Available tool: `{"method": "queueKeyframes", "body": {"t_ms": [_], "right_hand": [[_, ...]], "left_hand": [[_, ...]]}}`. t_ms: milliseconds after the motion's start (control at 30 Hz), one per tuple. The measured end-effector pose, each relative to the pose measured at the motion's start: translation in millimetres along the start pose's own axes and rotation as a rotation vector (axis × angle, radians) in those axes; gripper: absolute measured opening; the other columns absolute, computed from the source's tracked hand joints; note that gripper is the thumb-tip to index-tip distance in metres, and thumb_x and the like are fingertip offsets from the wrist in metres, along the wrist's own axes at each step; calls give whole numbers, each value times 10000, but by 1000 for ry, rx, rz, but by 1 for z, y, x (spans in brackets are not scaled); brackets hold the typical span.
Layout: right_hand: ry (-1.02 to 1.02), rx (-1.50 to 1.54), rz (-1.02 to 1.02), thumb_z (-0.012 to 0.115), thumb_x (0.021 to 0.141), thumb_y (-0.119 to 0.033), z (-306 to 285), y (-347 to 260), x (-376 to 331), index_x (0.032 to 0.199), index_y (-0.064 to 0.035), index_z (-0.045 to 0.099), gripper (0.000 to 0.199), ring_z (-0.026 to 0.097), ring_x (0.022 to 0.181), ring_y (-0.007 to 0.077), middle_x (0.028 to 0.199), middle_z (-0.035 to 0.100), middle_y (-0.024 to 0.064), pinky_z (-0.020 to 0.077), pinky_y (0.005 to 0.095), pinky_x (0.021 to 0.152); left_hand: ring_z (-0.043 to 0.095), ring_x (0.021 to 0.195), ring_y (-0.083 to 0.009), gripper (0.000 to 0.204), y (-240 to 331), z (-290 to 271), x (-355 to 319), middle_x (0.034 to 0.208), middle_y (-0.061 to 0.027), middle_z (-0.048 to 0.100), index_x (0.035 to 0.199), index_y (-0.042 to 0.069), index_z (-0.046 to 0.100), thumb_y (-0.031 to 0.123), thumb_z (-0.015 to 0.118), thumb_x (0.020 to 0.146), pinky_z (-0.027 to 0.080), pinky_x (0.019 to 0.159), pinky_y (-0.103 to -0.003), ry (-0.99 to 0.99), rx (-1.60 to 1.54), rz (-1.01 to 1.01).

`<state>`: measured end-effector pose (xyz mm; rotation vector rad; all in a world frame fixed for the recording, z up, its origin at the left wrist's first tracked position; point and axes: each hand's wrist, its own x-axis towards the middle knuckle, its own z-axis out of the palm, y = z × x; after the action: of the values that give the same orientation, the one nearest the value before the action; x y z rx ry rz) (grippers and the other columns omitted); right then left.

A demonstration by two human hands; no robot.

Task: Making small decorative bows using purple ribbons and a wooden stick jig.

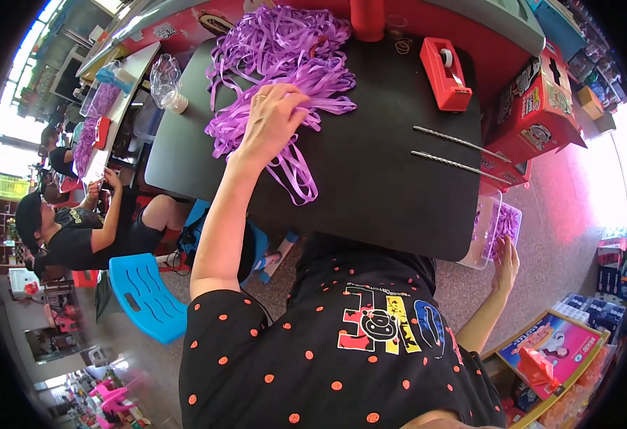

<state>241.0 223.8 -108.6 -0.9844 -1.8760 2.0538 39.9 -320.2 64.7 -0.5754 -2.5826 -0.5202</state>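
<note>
Purple ribbon strips [277, 57] lie in a loose heap across the upper middle of the frame, spread over the far part of a black tabletop [385, 186], with a few loops trailing down toward the near edge. The person's left hand [270, 121] rests on the lower edge of that heap, fingers [295, 100] spread and curled into the strands, a ring on one of them; it looks to be gathering or pinching a few strips, though I cannot tell how many are actually gripped. The bulk of the pile sits up and slightly right of those fingertips, and the strands run mostly from upper right to lower left, so the hand meets them roughly across their length.

The right hand [505, 261] is well away, down at the right of the frame beside the table edge, fingers fairly open and touching the rim of a clear plastic box [488, 229] that holds more purple pieces (whether it grips anything is hidden). The left hand is plainly the nearer one to the heap.

Further along the tabletop, a red tape dispenser [445, 73] stands at the upper right, and two long metal rods [456, 154] lie side by side below it. Another person sits at the left of the frame near a blue plastic stool [145, 293].
</note>
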Motion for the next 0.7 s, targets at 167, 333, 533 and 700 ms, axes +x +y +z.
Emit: {"method": "queueKeyframes", "body": {"t_ms": [167,333,533,700], "right_hand": [[-75,103,-34,570,947,-248,2,14,-4,1213,-3,570,362,580,856,101,1053,651,87,434,212,710],[-78,221,-88,558,952,-207,-1,5,-12,1203,-1,575,326,587,879,109,1040,651,88,448,218,741],[-82,296,-226,552,950,-174,19,-31,-30,1183,-14,591,286,589,945,107,1069,650,78,451,229,832],[-128,337,-307,560,942,-147,42,-51,-40,1179,-13,592,274,585,923,96,1076,645,66,435,215,791]], "left_hand": [[487,1030,-274,162,-2,10,-2,1008,-67,568,875,62,698,163,701,748,369,905,-388,-136,112,-1],[602,879,-232,77,-5,-14,-1,869,-50,659,820,65,708,135,679,803,452,804,-330,139,-310,-259],[626,838,-144,159,-18,-115,2,893,-101,668,998,12,634,133,590,904,487,784,-255,556,-1188,-312],[626,761,-162,145,47,-184,14,861,-115,662,996,23,616,130,549,924,501,715,-265,551,-1308,-77]]}}
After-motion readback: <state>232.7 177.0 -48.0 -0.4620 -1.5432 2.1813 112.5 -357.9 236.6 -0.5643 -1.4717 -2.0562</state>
